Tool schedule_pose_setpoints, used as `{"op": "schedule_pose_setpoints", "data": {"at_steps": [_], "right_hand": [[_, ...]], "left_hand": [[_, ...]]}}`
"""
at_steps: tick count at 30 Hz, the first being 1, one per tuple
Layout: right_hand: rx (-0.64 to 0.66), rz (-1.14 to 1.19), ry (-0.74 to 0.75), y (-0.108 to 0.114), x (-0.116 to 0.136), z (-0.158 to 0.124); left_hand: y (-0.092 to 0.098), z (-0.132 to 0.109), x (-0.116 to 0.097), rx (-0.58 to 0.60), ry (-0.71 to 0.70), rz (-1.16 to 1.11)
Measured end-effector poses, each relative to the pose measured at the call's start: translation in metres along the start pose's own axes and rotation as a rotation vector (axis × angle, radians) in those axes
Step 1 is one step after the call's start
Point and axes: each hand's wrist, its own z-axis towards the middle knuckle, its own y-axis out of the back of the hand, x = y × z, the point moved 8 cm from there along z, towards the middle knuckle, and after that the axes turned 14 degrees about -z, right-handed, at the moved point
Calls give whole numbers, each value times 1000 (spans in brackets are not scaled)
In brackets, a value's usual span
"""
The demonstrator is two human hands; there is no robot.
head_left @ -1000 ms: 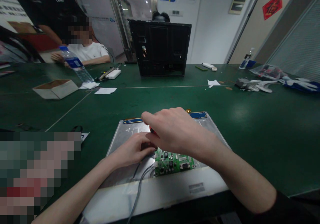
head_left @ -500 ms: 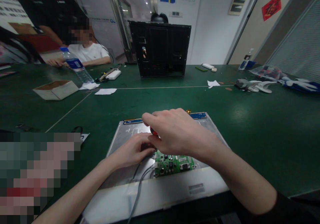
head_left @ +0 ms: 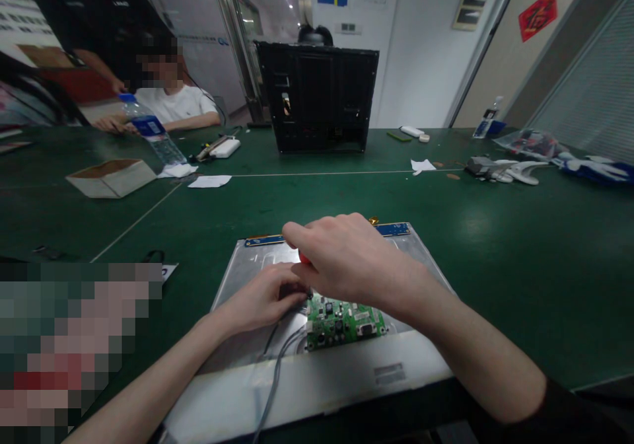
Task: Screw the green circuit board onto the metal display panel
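While the right hand [head_left: 344,254] grips a red handle [head_left: 304,258], the left hand [head_left: 265,295], hold unclear, curls beside a circuit board [head_left: 339,325].

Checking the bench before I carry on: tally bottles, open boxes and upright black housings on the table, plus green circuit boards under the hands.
Bottles: 2
Open box: 1
Upright black housing: 1
Green circuit board: 1
Total: 5

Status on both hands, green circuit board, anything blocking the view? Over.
Right hand closed around red-handled tool, mostly hidden. Left hand at left end of green circuit board. Board lying on LCD panel, far side partly hidden by right hand.
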Motion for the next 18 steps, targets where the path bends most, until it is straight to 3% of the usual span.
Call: {"op": "schedule_pose_setpoints", "data": {"at_steps": [18], "right_hand": [[-13, 21, 8, 2, 1, -1]], "left_hand": [[-1, 0, 0, -4, 47, -24]]}}
